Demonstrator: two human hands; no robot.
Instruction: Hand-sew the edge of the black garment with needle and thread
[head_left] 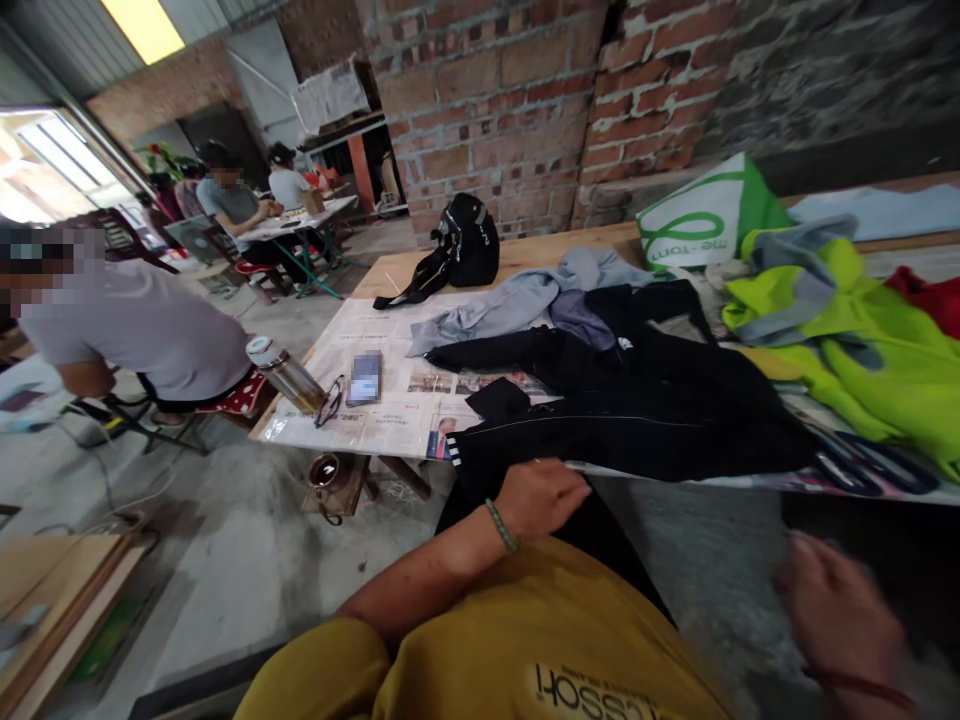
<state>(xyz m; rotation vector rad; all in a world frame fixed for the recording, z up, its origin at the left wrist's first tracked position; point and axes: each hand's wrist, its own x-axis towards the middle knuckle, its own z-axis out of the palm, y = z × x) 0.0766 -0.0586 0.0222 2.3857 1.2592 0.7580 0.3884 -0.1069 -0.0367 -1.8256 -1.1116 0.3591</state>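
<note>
My left hand (536,497), with a green bracelet at its wrist, hovers over my lap just in front of the table edge. Its fingers are curled in; whatever they may hold is hidden. Close beyond it lies a black garment (637,420) with a thin light line along it and white stripes at one end. Low on the right, my right hand (844,610) is smeared by motion and apart from the table; its fingers cannot be made out clearly. Scissors (851,470) with dark handles lie at the table's front edge, above that hand.
On the newspaper-covered table (337,345) are a phone (365,378), glasses (330,400), a flask (285,375), a black bag (472,240), a grey garment (495,305), a yellow-green garment (862,340) and a green-white bag (712,215). A seated person (142,320) is at left.
</note>
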